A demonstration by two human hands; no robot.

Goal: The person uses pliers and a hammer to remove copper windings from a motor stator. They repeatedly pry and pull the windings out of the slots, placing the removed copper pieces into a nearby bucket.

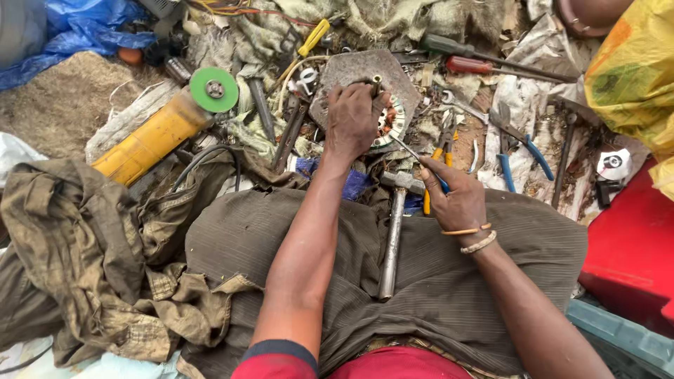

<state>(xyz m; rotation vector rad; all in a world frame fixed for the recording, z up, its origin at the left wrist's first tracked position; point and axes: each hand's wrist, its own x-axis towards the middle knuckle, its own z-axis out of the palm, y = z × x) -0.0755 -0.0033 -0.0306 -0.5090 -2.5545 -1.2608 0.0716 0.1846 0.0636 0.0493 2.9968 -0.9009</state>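
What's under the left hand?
The left hand covers a round motor part with copper windings, resting on a grey metal plate. The part's middle and left side are hidden by the hand.

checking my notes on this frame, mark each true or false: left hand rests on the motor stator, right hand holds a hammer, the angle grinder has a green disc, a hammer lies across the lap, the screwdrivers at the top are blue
1. The left hand rests on the motor stator: true.
2. The right hand holds a hammer: false; it holds a thin screwdriver pointed at the stator.
3. The yellow angle grinder has a green disc: true.
4. A hammer lies across the lap: true.
5. The screwdrivers at the top are blue: false; one handle is red, one dark green.
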